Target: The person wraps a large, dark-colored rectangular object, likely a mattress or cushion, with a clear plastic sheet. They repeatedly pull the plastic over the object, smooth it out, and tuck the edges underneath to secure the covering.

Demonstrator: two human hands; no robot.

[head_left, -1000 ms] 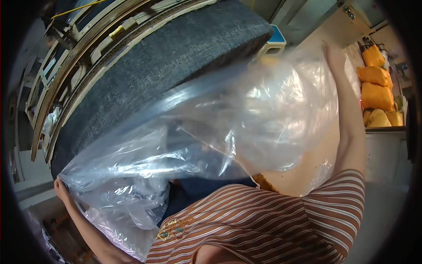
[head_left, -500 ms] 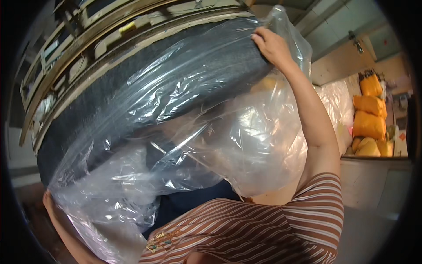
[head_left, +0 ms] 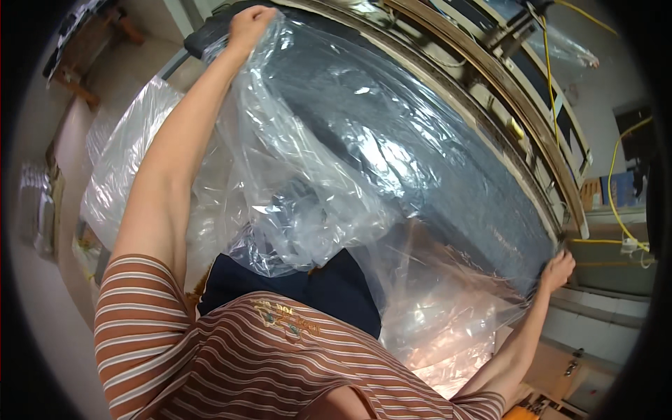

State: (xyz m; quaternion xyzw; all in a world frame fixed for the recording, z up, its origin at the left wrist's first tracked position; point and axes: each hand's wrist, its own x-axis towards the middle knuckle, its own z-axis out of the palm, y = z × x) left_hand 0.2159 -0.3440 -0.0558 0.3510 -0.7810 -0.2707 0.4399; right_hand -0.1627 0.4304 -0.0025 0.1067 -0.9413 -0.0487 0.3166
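Observation:
A clear plastic sheet lies over a long dark grey padded surface, wrinkled and shiny, and hangs down its near side in loose folds. At the far left end, my left hand is closed on a bunched part of the sheet. My right hand is at the right end of the pad, its fingers curled at the edge where the film comes in; exactly what lies under the fingertips is partly hidden. Between my two arms the sheet droops in front of my body.
A curved wood and metal frame runs along the pad's far edge. Yellow cords hang at the upper right. More clear plastic stands out to the left of my left arm. An orange bundle shows at the lower right.
The view has swung left. My left hand has risen to the pad's far left end, gathering film there. My right hand now appears lower, at the right end.

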